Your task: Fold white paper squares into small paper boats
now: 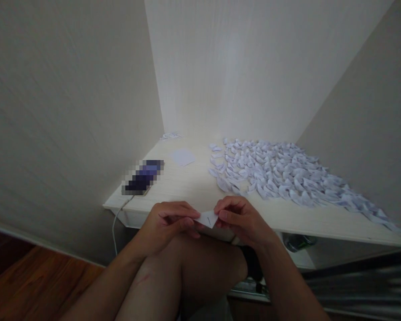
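Observation:
Between my two hands is a small folded piece of white paper [207, 219], pointed at the bottom, with a short dark line on its face. My left hand [173, 219] pinches its left end between thumb and fingers. Its right end is pinched by my right hand [239, 218]. Both hands are above my crossed legs, just in front of the table edge. Beyond them on the table lie a flat white paper sheet [182, 157] and, to the right, a broad pile of small folded paper pieces [280, 171].
A phone [143, 177], its screen blurred out, lies at the table's left with a white cable [114, 227] hanging over the edge. More white paper bits [170, 136] sit in the back left corner. Walls enclose the white table [194, 187]. A dark object [299, 242] sits below the tabletop.

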`<state>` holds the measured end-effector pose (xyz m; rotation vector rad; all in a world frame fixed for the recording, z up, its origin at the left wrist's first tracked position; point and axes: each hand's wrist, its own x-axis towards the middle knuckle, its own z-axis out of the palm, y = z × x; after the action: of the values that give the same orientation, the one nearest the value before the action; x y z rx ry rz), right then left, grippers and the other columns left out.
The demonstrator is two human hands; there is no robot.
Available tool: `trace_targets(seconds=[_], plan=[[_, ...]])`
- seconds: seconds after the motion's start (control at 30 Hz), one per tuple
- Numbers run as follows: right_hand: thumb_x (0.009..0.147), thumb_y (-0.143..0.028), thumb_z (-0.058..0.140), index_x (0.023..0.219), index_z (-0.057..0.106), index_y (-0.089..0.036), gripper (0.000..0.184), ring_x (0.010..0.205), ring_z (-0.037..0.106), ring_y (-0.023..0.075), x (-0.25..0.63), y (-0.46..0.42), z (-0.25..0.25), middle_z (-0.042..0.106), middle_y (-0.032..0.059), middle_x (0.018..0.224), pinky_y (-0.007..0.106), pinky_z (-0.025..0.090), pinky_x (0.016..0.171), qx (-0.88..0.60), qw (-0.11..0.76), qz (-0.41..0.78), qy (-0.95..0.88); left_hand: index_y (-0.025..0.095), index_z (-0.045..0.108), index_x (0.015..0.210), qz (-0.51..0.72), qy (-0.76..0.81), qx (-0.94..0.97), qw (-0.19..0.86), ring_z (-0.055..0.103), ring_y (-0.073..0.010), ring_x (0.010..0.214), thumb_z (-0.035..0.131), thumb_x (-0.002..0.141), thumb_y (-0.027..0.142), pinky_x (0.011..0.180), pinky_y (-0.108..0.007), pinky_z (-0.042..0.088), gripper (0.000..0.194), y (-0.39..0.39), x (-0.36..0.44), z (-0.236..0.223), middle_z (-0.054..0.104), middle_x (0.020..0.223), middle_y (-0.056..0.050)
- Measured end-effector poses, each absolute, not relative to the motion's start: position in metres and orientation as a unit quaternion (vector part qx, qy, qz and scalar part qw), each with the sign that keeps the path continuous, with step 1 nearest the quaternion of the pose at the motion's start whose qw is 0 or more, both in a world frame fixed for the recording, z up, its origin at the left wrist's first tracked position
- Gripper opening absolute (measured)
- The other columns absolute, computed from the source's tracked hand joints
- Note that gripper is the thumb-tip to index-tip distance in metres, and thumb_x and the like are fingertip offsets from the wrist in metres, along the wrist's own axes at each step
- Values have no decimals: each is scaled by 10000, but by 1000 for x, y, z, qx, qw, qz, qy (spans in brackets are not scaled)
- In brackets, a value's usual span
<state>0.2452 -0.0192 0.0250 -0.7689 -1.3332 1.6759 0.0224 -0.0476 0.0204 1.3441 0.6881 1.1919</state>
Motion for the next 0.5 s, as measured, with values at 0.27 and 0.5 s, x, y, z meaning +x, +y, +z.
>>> trace_targets(seconds=[0.27, 0.5], plan=[[793, -282, 764, 760, 768, -196, 92, 612, 612, 134, 257, -12, 48, 727, 4, 682, 240, 446, 563, -403, 305, 456, -733, 177, 808, 900, 473, 345, 597, 549, 694, -166, 671, 797, 796, 306, 513, -265, 631, 166, -42, 22, 13, 676, 843, -62], [861, -179, 657, 765, 726, -205, 120, 635, 605, 148, 237, -26, 38, 734, 3, 713, 264, 423, 594, -443, 363, 282, -770, 159, 714, 890, 484, 408, 675, 379, 668, -118, 607, 646, 921, 268, 542, -224, 594, 131, -44, 25, 10, 631, 825, -29]])
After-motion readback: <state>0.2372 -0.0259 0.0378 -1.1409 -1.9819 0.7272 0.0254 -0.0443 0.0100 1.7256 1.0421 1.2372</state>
